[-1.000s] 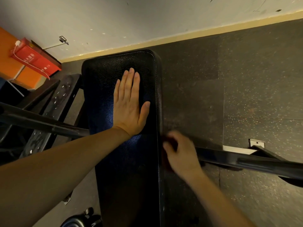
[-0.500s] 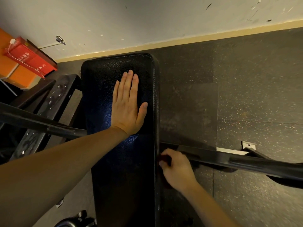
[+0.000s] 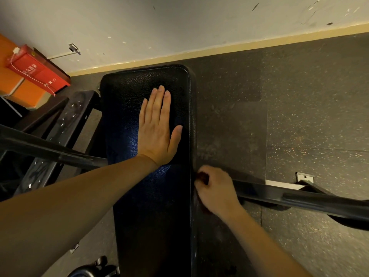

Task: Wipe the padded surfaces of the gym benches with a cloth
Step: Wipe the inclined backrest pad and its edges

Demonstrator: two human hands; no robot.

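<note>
A long black padded bench (image 3: 123, 108) runs from the wall toward me. My left hand (image 3: 157, 128) lies flat on its pad, fingers straight and together, pointing at the wall. My right hand (image 3: 215, 190) is against the bench's right side edge, fingers curled round a dark reddish cloth (image 3: 202, 176). Only a small part of the cloth shows between thumb and fingers.
A black barbell bar (image 3: 299, 198) crosses the view over the bench at wrist height. Black weight plates (image 3: 60, 126) lean at the left. A red box (image 3: 36, 70) and orange furniture stand by the wall. Dark rubber floor (image 3: 299, 116) lies to the right.
My right hand with the cloth has slid a little along the bench's right side edge. My left hand has stayed flat on the pad.
</note>
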